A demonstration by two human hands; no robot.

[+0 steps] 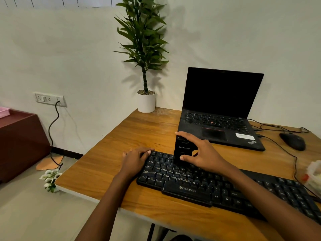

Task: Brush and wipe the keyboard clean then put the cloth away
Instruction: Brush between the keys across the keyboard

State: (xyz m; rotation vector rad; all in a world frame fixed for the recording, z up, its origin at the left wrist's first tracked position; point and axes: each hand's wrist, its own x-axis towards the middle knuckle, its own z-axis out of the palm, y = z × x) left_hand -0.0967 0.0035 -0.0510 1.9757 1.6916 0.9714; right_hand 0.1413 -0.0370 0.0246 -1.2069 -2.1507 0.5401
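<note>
A black Zebronics keyboard (pixel 225 188) lies slanted across the wooden desk (pixel 139 133). My right hand (pixel 199 152) grips a black block-shaped brush (pixel 182 148), held upright with its lower end on the keyboard's top left keys. My left hand (pixel 135 159) rests on the keyboard's left end, fingers laid over the corner keys. No cloth can be made out for certain.
An open black laptop (pixel 220 108) stands behind the keyboard. A black mouse (pixel 293 140) with cables lies at the right. A potted plant (pixel 145 101) stands at the desk's back corner. A pale crumpled bag or wrapper (pixel 315 174) sits at the right edge. A brown cabinet (pixel 20 141) stands at the left.
</note>
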